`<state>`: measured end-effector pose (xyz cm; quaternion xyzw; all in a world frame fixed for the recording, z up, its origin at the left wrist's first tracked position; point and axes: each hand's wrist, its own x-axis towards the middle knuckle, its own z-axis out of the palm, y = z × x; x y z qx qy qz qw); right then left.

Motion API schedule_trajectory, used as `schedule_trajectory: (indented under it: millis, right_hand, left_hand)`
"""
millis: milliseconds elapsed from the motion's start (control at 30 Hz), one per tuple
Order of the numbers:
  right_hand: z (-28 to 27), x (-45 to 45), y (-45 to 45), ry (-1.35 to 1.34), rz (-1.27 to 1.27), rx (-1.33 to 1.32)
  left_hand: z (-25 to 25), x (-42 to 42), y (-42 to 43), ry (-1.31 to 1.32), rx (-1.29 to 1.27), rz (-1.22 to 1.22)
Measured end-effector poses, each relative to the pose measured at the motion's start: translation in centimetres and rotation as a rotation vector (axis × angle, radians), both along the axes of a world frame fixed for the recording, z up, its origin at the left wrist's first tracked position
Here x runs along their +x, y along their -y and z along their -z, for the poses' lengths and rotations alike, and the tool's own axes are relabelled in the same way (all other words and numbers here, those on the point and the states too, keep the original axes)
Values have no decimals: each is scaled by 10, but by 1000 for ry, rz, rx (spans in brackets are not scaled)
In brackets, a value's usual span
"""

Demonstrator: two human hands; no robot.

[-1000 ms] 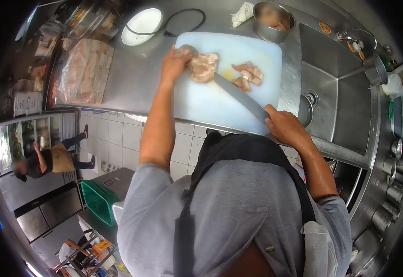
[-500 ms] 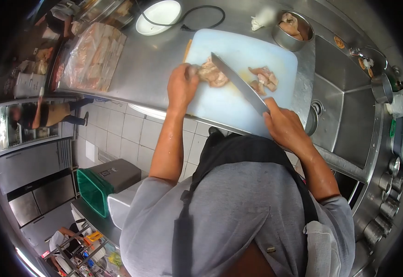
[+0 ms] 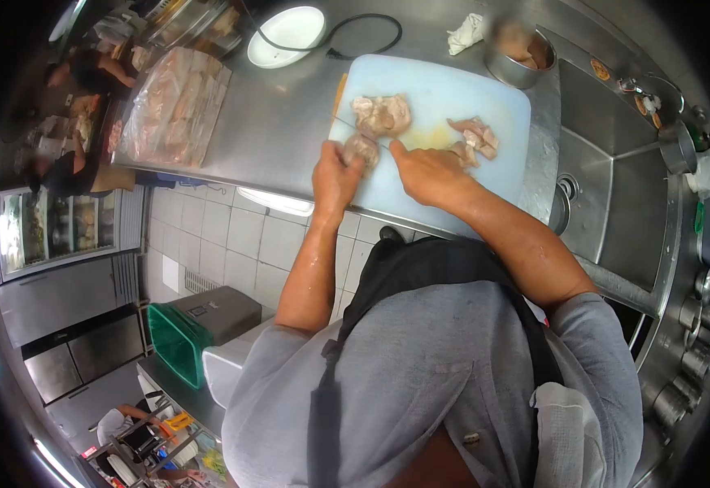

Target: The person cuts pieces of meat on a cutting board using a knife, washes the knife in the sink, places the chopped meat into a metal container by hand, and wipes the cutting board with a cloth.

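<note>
On a white cutting board lie pieces of raw chicken. My left hand is closed on a piece of raw chicken at the board's near left edge. My right hand is wrapped round a knife, its handle hidden in the fist. The blade is seen nearly edge-on as a thin line pointing left, between the held piece and a larger chicken piece just beyond it. Several small cut pieces rest on the right side of the board, beyond my right hand.
A metal pot with chicken stands behind the board, beside a crumpled white cloth. To the right is a steel sink. A white bowl, a black cable and bagged meat occupy the counter's left. Co-workers stand farther left.
The knife has swung from a broad-side view across the board to nearly edge-on, as my right hand moved left. My left hand has drawn a chicken piece nearer, apart from the larger one.
</note>
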<state>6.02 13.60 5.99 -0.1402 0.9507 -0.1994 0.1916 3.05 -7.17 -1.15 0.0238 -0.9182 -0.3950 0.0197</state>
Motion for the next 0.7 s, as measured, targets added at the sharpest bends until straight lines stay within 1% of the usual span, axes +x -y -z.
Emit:
schedule_trajectory:
  millis: [67,167,200,267,300,333,367,433,467,567,667,700]
  right_hand:
    - [8,4,-7,-4,-28,-10]
    - [53,30,-48,-375,-4,-84]
    - [46,35,-56,-264,48,-118]
    - [11,51,-74,-28,159,-179]
    - [1,55,-77,16,159,-174]
    - [-8,58,-79,59,159,-168]
    - [-13,60,-81,99,158,-162]
    - [-12,66,-86,79,158,-168]
    - [-12,69,-87,70,153,-173]
    - [-16,77,-89,46,178,-182]
    - [-22,82,-90,-22,158,-233]
    - [-28,83,-90,-19,146,-222]
  left_hand:
    - [14,0,15,3,78,-23]
    - [6,12,10,97,598,-176]
    - [9,15,7,71,585,-177]
    - [-4,22,-11,204,569,-123]
    - [-11,25,-18,274,561,-92]
    - [-11,26,-22,354,466,-48]
    - [-12,26,-25,301,332,-24]
    - [-19,32,-29,196,59,21]
    - [-23,36,-27,132,6,67]
    - [-15,33,-16,-535,-175,317]
    - [3,31,-13,-314,-89,310]
    - [1,29,-17,-276,-70,294]
